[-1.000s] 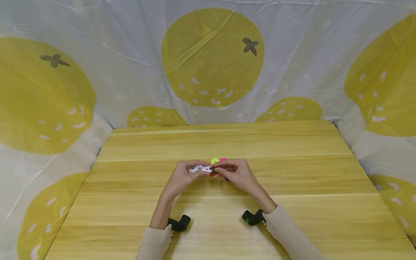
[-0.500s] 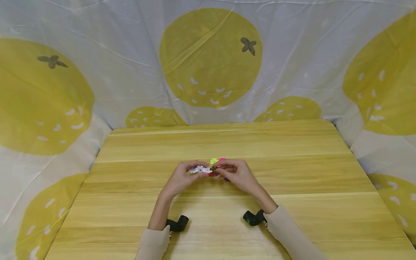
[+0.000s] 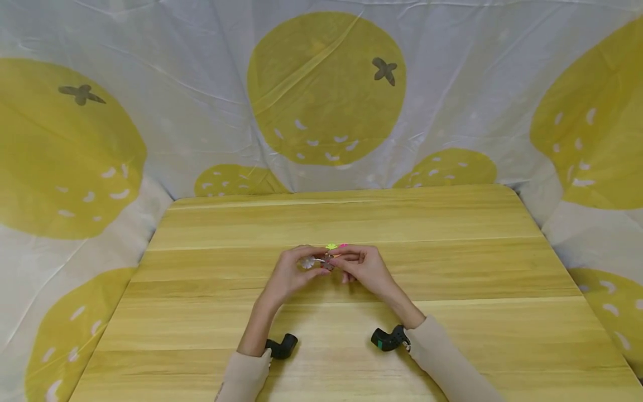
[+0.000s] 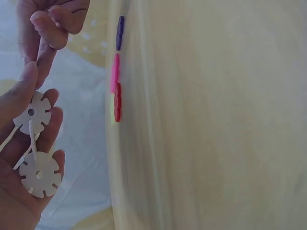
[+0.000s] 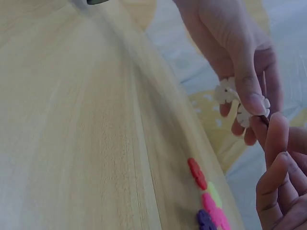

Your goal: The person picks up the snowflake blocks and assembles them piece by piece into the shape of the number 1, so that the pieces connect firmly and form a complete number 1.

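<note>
Several white snowflake discs (image 4: 41,175), slotted together at angles, sit in my left hand (image 3: 291,273), its thumb and fingers gripping one end of the chain. A dark brown disc (image 3: 327,263) is pinched by my right hand (image 3: 369,271). Its edge meets the white disc (image 5: 245,115) at the left fingertips; whether the slots are engaged I cannot tell. In the right wrist view the brown disc is a thin sliver, mostly hidden by fingers. Both hands are held close together above the table.
Beyond the hands, loose discs lie on the wooden table (image 3: 321,357): red (image 5: 197,173), yellow-green (image 5: 215,193), pink (image 5: 217,213) and purple (image 5: 206,220). Black wrist-worn devices (image 3: 283,346) jut from both sleeves. A fruit-patterned cloth (image 3: 201,100) hangs behind the table.
The left hand has tilted and shifted slightly right, turning the white discs, and now sits closer to the right hand. The brown disc shows its face more. The right hand has barely moved.
</note>
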`<state>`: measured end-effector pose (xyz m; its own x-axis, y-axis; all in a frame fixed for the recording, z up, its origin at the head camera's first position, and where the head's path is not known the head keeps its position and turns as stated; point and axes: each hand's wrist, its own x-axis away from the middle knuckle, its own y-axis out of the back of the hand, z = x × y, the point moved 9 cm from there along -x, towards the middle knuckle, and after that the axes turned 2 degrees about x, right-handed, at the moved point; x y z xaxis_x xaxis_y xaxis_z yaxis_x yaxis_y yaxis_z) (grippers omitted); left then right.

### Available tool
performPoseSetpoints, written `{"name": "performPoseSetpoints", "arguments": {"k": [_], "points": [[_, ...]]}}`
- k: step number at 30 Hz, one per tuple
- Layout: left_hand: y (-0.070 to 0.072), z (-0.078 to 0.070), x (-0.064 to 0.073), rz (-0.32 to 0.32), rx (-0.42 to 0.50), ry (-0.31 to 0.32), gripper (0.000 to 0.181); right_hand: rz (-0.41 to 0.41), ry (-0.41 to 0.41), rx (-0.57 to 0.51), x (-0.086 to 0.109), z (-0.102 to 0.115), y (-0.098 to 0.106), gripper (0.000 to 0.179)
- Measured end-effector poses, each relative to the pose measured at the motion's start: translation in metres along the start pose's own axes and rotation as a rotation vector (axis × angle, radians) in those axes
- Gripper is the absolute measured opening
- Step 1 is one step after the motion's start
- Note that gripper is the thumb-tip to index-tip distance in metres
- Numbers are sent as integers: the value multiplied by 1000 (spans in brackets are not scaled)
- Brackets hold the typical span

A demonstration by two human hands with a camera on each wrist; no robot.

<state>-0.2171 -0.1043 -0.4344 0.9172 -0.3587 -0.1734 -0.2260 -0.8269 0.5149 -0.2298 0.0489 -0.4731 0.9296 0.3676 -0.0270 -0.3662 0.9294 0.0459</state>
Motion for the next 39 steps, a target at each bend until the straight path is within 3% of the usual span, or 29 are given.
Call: {"name": "performPoseSetpoints", "arguments": {"k": [8,13,18,27,39], "points": [[0,6,1,2,-7,31,39,-19,-52,-9,3,-6,14,28],[4,11,3,16,-24,61,42,-54,-101,127,6,-16,36,29],[6,18,6,14,-19,103,39,-33,-119,258,11,-24,47,27],[6,23,9,24,17,138,34,12,-101,358,14,-27,44,27],[7,26,10,24,40,150,34,5,-83,521,13,-23,37,26]]}}
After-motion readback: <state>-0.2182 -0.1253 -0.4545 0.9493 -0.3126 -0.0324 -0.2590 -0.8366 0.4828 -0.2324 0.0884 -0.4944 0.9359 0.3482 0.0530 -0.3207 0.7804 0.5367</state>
